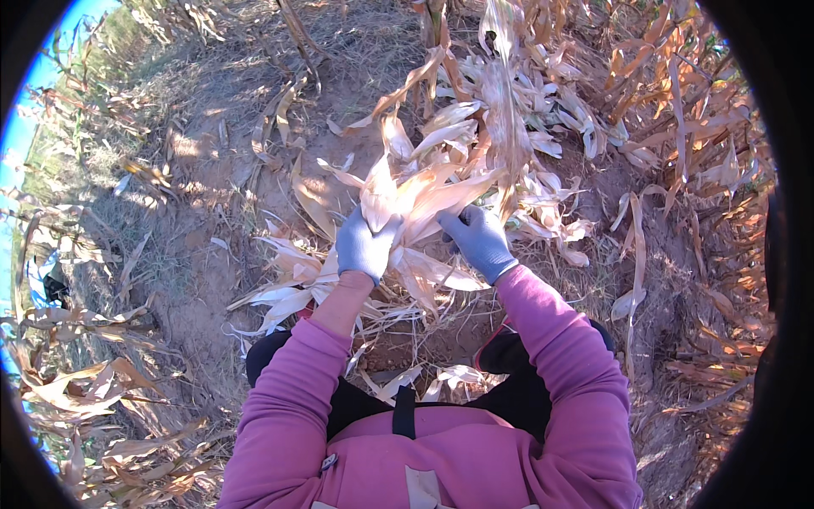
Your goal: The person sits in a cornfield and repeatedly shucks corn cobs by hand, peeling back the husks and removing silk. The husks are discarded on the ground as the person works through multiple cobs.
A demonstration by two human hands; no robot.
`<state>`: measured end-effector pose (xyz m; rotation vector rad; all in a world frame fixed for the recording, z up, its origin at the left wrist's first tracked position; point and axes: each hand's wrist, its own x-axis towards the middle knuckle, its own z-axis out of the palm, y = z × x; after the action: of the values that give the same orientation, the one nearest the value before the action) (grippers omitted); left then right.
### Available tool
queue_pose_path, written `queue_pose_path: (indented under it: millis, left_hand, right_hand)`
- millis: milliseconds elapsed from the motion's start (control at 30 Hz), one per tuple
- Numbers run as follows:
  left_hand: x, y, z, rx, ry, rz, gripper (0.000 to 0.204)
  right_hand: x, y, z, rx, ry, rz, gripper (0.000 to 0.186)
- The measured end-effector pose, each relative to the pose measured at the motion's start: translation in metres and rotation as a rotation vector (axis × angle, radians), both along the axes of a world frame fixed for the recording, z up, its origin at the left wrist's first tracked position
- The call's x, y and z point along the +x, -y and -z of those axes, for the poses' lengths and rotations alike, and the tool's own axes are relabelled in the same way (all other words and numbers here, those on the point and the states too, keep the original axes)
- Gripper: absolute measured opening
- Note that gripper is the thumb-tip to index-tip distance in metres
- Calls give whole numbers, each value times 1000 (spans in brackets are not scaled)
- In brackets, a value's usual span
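Both hands wear grey-blue gloves and work at a bundle of dry corn husks (432, 193) in front of me. My left hand (367, 244) is closed around the near left side of the bundle, where a broad pale husk leaf stands up over the fingers. On the other side, my right hand (476, 241) has its fingers curled on the edge of a long husk leaf. Spread husk leaves hide whether a cob sits inside. More husk strips hang down below the hands.
Pale stripped husks (543, 127) lie heaped on the ground beyond my right hand. Dry corn stalks (721, 170) stand along the right, with more dry leaves (76, 390) at the left. Bare soil (195, 271) stretches left of my arms. A dark shoe (502, 352) shows below.
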<state>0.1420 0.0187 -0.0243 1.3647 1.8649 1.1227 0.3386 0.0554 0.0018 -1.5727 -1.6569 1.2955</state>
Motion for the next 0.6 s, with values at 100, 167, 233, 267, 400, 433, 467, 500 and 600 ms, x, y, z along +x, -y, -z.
queue_pose_path:
  millis: [100,167,233,267,400,433,467,500,600]
  left_hand:
    - [-8,-6,12,-7,214,-52,36]
    - [-10,-9,14,-87,342,-102,34]
    - [-10,-9,18,-79,494,-88,29]
    - [-11,-10,26,-76,542,-73,28]
    - [-5,-8,22,-177,500,-7,30]
    - [1,-9,7,-238,274,20,32]
    - [-1,-7,15,-181,288,24,34]
    - [-2,-8,29,-123,303,28,37]
    - [4,-10,39,-117,214,-29,44]
  right_hand:
    - [-4,4,5,-84,-172,57,37]
    - [-10,11,11,75,-172,-28,32]
    - [-11,21,-1,405,119,-182,30]
    - [-15,27,-17,627,240,-272,28]
    - [-21,38,-22,839,32,-488,22]
    - [-20,38,-19,763,0,-411,23]
    - [-25,39,-16,692,-47,-346,24]
    - [-31,39,-22,618,-89,-282,26]
    - [-27,27,-23,301,-108,-85,32]
